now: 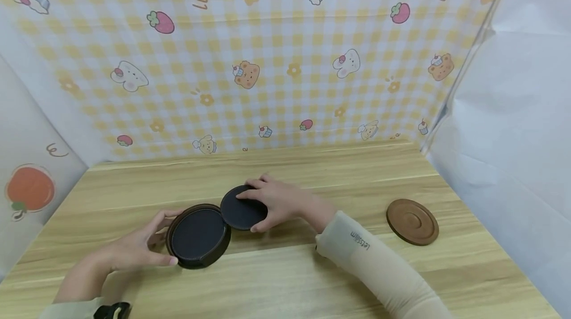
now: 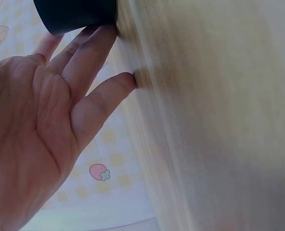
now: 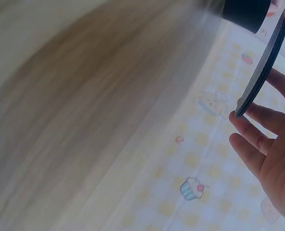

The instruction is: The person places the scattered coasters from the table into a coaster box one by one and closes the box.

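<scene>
A round black coaster holder point(image 1: 217, 250) with a brown inner rim sits on the table, left of the middle. Inside it lies a black stitched coaster point(image 1: 198, 234). My left hand point(image 1: 136, 248) grips the holder from its left side, thumb at the front and fingers behind; the left wrist view shows fingers against the holder's dark wall point(image 2: 80, 13). Between thumb and fingers, my right hand point(image 1: 283, 202) holds another black round coaster point(image 1: 237, 210) at the holder's right edge. Seen edge-on in the right wrist view, this held coaster point(image 3: 261, 70) is tilted and raised off the table.
A round brown wooden disc point(image 1: 412, 222) with a ringed centre lies on the right part of the wood-grain table point(image 1: 312, 279). Behind the table hangs a yellow checked cloth point(image 1: 285, 106), and white sheets point(image 1: 517, 135) close off the sides.
</scene>
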A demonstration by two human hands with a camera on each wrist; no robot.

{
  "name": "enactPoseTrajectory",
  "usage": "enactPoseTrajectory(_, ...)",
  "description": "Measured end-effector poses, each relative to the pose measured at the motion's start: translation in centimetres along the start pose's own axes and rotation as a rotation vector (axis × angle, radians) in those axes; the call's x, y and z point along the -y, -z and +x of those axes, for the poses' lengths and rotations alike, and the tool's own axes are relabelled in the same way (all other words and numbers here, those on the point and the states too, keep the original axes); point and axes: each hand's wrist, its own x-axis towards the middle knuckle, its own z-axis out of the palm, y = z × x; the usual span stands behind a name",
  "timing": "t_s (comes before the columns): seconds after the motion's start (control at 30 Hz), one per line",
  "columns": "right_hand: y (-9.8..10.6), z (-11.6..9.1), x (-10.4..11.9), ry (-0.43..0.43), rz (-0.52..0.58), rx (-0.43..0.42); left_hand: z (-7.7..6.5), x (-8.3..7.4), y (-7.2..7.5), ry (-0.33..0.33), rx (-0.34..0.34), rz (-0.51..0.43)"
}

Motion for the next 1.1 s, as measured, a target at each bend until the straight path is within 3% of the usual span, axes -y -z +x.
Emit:
enactPoseTrajectory(0.53,-0.3,2.8,3.5,0.087,-0.049,0.033,0.0,-0.1,0.1,0.029,0.011,-0.010)
enactPoseTrajectory(0.7,-0.4,3.7,4.5,0.100,-0.073,0.038,0.0,-0.2,0.1,0.017,0.013,-0.007)
enactPoseTrajectory(0.97,-0.9,5.3,6.1,0.121,-0.104,0.068,0.1,-0.1,0.3,0.065,0.033,-0.014)
enactPoseTrajectory(1.1,-1.1,5.8,6.6,0.126,-0.123,0.074,0.1,0.0,0.4,0.057,0.050,-0.025)
